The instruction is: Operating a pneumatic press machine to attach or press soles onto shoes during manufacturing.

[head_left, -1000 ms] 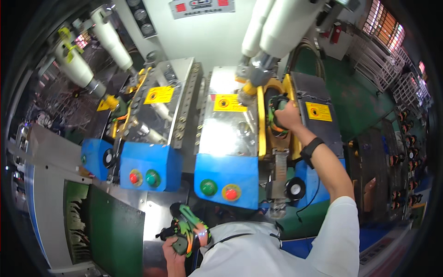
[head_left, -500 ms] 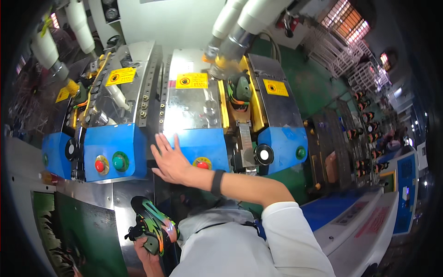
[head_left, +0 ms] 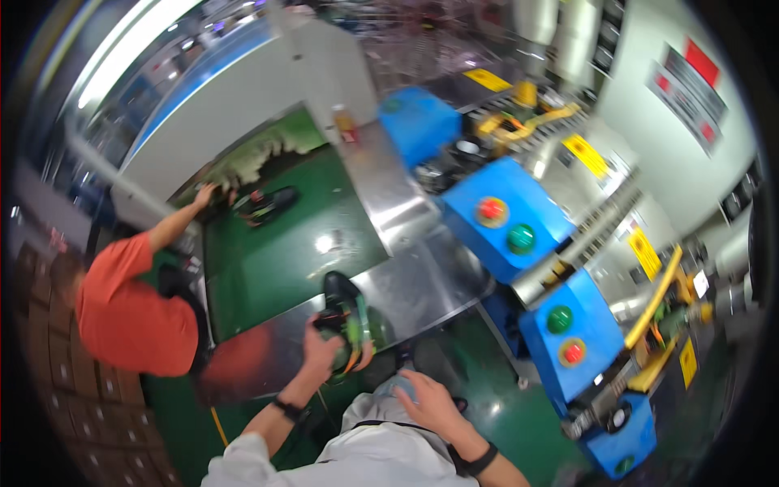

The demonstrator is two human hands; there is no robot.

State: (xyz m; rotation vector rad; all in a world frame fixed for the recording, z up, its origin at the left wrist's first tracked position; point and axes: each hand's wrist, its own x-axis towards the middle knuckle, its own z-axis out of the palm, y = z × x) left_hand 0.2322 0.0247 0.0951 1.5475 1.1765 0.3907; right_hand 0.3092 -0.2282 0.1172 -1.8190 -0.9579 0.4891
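Observation:
My left hand (head_left: 322, 351) grips a black shoe with green and orange trim (head_left: 344, 316), held over the near edge of a shiny steel table (head_left: 422, 280). My right hand (head_left: 428, 398) is low, close to my white-shirted body, with its fingers loosely apart and nothing in it. It is below and to the right of the shoe, apart from it.
A person in an orange shirt (head_left: 130, 304) stands at the left, one hand (head_left: 203, 195) reaching toward another dark shoe (head_left: 266, 204) on a green mat (head_left: 276, 260). Blue machine housings with red and green buttons (head_left: 505, 219) (head_left: 568, 334) stand to the right. The floor is green.
The view has swung left, from the machines to the table and the other person. My right hand came off the blue machine front down to my body. My left hand still holds the shoe.

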